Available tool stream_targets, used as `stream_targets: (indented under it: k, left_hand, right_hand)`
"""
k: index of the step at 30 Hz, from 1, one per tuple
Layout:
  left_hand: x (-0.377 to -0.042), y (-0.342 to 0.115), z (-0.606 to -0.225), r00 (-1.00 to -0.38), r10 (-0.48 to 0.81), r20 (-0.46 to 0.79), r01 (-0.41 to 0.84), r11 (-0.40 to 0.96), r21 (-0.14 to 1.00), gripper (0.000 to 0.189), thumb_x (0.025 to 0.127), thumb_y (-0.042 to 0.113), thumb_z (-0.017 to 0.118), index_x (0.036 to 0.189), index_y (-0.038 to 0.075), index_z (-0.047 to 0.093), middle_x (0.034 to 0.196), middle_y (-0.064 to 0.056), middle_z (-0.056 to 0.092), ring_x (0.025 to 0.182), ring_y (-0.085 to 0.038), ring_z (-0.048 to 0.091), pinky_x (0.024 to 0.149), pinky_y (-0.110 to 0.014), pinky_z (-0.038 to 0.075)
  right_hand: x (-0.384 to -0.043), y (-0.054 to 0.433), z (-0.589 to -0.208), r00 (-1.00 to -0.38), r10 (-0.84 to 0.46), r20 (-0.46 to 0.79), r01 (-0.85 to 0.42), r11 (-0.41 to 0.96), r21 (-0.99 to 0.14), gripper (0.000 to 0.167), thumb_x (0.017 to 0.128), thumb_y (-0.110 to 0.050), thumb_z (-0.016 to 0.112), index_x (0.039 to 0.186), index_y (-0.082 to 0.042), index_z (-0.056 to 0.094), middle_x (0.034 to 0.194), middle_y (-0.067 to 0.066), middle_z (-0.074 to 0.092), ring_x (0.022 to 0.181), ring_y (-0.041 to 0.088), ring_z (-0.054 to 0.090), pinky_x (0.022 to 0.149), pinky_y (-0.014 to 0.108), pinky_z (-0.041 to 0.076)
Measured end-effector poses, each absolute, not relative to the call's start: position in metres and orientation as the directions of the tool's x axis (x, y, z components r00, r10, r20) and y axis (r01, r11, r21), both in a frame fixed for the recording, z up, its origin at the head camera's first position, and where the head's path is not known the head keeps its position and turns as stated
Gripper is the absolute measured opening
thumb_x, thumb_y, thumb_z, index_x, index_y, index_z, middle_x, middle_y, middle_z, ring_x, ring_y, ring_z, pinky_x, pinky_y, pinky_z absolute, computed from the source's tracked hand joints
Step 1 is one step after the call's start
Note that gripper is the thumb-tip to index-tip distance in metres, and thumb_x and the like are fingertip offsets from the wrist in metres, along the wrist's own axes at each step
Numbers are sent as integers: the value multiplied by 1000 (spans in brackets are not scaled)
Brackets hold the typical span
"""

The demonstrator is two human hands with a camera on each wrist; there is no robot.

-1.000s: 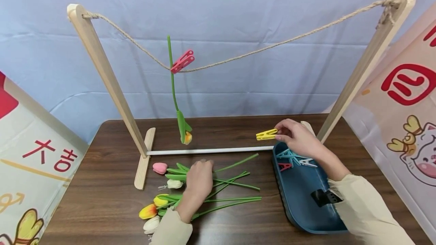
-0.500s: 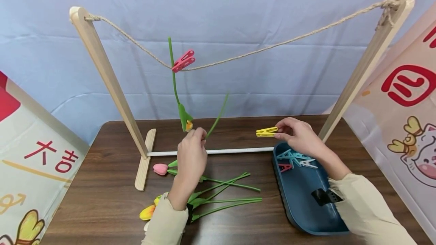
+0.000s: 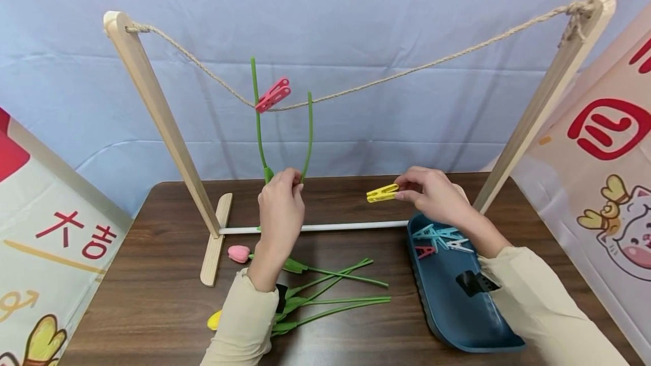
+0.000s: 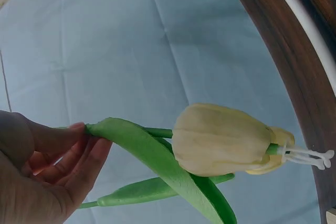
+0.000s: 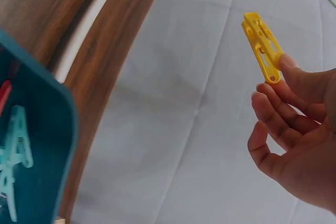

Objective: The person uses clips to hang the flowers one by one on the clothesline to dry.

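My left hand [image 3: 281, 202] pinches an artificial white tulip [image 4: 220, 140] by its stem, close to the leaf. The flower hangs head down, and the tip of its stem [image 3: 309, 129] reaches the rope [image 3: 381, 81], seeming to cross it. To its left, a pink clothespin [image 3: 273, 95] clips another tulip's stem [image 3: 259, 134] to the rope; that bloom is mostly hidden behind my left hand in the head view. Between thumb and fingers, my right hand [image 3: 434, 194] pinches a yellow clothespin [image 3: 382, 193], apart from the rope.
Two wooden posts [image 3: 163, 123] carry the rope, joined below by a white rod [image 3: 351, 225]. Several tulips lie on the table, including a pink one [image 3: 239, 253], partly under my left forearm. A blue tray [image 3: 432, 321] at right holds several clothespins [image 3: 432, 234].
My left hand has lifted the white tulip from the table and raised its stem to the rope, right of the pink clothespin. My right hand has shifted slightly left and up with the yellow clothespin.
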State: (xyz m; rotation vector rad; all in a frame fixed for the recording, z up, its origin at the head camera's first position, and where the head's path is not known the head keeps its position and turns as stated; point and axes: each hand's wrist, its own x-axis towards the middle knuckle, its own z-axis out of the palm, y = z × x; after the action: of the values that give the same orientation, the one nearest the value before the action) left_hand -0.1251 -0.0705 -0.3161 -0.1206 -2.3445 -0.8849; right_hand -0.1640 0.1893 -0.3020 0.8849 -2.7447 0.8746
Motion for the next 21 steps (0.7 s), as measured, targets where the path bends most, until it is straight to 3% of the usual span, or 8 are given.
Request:
stream_targets:
  k: [21]
  left_hand:
    - [-131,-77,-302,-790,-156,594,284,764,579,11,79,-7,64,89,-3,65,80,-14,64,73,-28,62,68,-44,47]
  right_hand:
    - [-178,120,-220,-659,-549,515,-748,550,-371,4,78,1,68,81,4,67,74,9,60,64,18,52,56,29,39]
